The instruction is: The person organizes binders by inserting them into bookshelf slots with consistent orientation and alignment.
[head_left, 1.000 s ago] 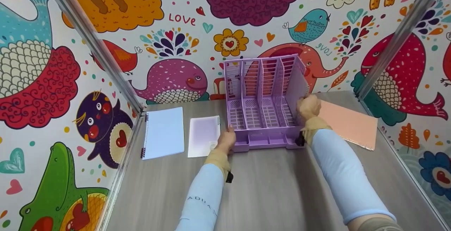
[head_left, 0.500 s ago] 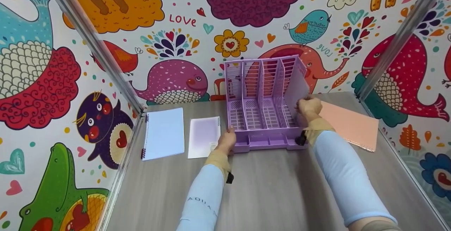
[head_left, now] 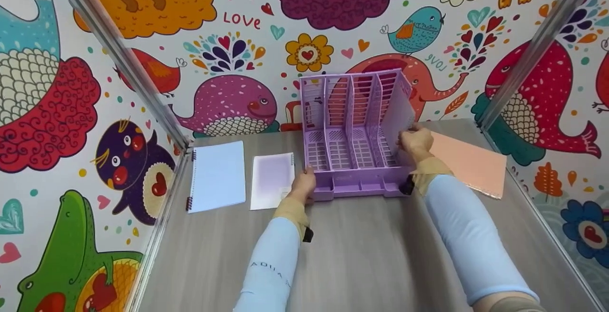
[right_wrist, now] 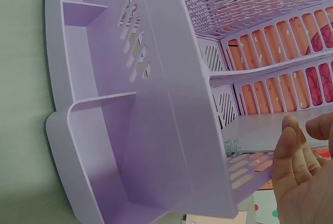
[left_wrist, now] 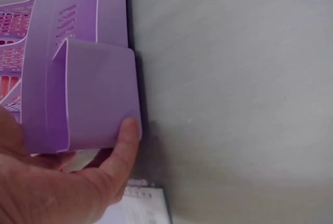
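A purple file organizer (head_left: 349,174) stands upright on the table, with tall slatted compartments behind and a low row of trays in front. At its front left corner, my left hand (head_left: 303,186) grips the wall; in the left wrist view a fingertip (left_wrist: 130,127) presses the front tray's face. My right hand (head_left: 416,141) is at the organizer's right side, fingers and thumb bent about the front edge of a pale lavender spiral notebook (head_left: 398,117) in the rightmost compartment. In the right wrist view, fingertips (right_wrist: 290,125) overlap this pale notebook (right_wrist: 260,129), whose lower part is hidden.
To the left lie a blue spiral notebook (head_left: 218,176) and a smaller white-and-lavender notebook (head_left: 272,176). A peach notebook (head_left: 468,162) lies right of the organizer, partly behind the right forearm. Cartoon-printed walls (head_left: 259,55) with metal posts (head_left: 537,50) enclose the table.
The head view has shifted slightly, so everything sits a little higher and further left. Both hands keep their places at the organizer, the right one moving only very slightly.
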Tool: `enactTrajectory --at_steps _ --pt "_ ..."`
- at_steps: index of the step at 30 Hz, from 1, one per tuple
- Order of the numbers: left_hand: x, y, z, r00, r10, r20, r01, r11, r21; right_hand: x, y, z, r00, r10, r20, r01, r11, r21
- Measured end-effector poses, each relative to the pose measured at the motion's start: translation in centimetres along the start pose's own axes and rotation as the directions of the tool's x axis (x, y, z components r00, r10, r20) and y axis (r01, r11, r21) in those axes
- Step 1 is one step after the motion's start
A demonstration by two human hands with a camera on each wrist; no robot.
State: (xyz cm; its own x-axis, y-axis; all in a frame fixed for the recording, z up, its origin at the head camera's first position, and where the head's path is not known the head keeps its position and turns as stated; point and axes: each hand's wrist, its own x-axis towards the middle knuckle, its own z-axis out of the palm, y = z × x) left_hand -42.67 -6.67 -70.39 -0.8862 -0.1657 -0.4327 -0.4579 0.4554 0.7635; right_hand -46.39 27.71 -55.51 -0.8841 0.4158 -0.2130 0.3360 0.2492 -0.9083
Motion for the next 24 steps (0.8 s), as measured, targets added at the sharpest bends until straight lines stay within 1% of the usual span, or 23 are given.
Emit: enactTrajectory --at_steps 4,7,13,17,20,22,24 --pt "-0.1 0.4 -0.2 0.999 -0.028 0.024 0.029 0.999 -0.033 -0.6 -0.2 -0.5 1.0 0.017 0.007 -0.018 1.0 0.024" --pt "-0.1 0.6 -0.4 0.998 -0.047 0.035 0.05 0.997 -0.067 -0.7 -0.2 -0.9 1.0 0.01 0.009 -0.01 1.0 0.023" --pt "0.1 0.5 -0.9 0.998 -0.053 0.024 0.054 0.996 -0.069 -0.3 -0.3 -1.8 0.998 -0.055 0.02 0.057 0.994 -0.09" --pt "0.5 0.1 -0.9 0.997 -0.071 0.041 0.075 0.991 -0.107 -0.3 -0.3 -2.9 0.996 -0.072 0.053 0.077 0.992 -0.097" --pt "0.8 -0.2 -0.6 0.996 -0.075 0.048 0.081 0.989 -0.12 -0.5 -0.2 -4.0 0.995 -0.068 0.071 0.077 0.988 -0.133" --pt "0.8 -0.3 -0.4 0.996 -0.077 0.045 0.082 0.989 -0.122 -0.5 0.1 -4.7 0.994 -0.079 0.073 0.091 0.979 -0.181" --pt "0.7 -0.3 -0.1 0.997 -0.062 0.034 0.066 0.992 -0.109 -0.6 0.5 -5.5 0.992 -0.103 0.073 0.118 0.961 -0.249"
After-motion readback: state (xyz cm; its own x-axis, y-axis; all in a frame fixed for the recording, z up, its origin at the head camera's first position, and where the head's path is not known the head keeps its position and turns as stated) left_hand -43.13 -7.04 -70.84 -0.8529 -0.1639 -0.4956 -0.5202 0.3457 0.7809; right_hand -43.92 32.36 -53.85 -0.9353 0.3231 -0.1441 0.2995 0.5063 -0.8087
